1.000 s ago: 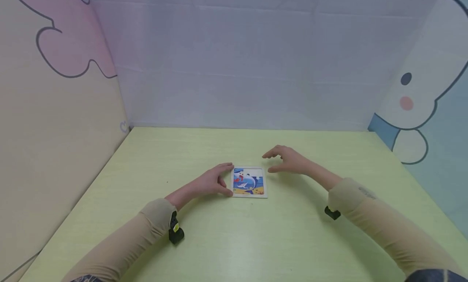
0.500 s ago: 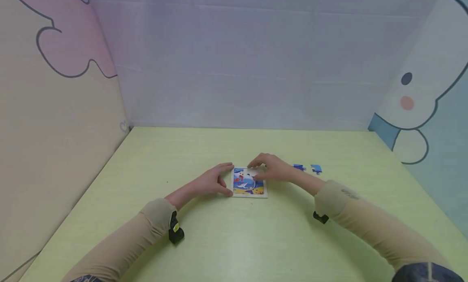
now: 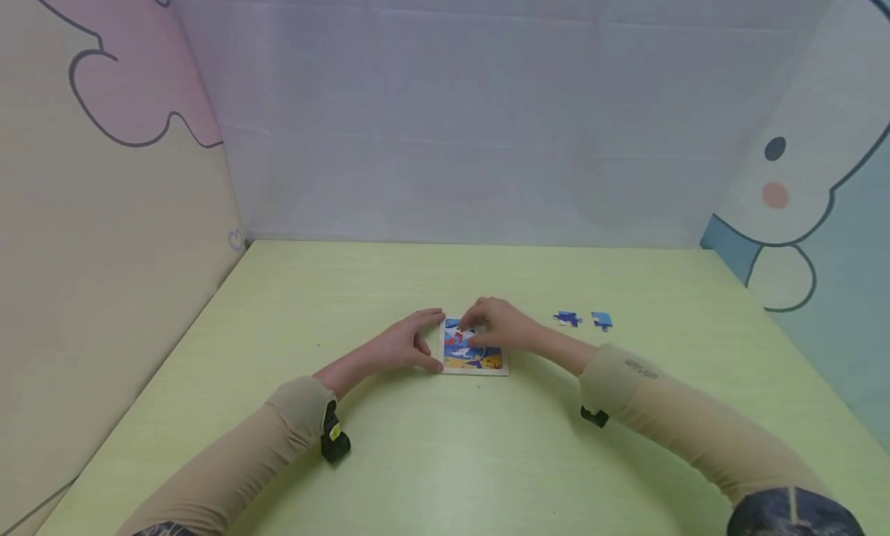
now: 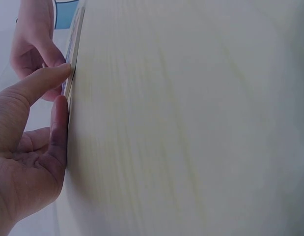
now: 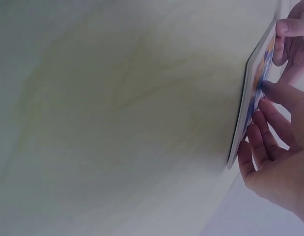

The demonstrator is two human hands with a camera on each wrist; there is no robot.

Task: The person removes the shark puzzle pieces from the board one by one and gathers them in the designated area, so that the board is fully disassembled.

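Right hand [image 3: 497,323] pinches a piece on the puzzle board [image 3: 475,356], apparently lifting it out; left hand [image 3: 403,344], fingers relaxed, braces the board's left edge mid-worktop [image 3: 445,443]. Two loose pieces [image 3: 582,319] lie right. Next: a clean lift without shifting the board.

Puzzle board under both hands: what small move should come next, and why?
Probably lift out another piece: the right hand has its fingertips on the puzzle board's upper left, the left hand braces its edge, and two blue pieces already lie off to the right.
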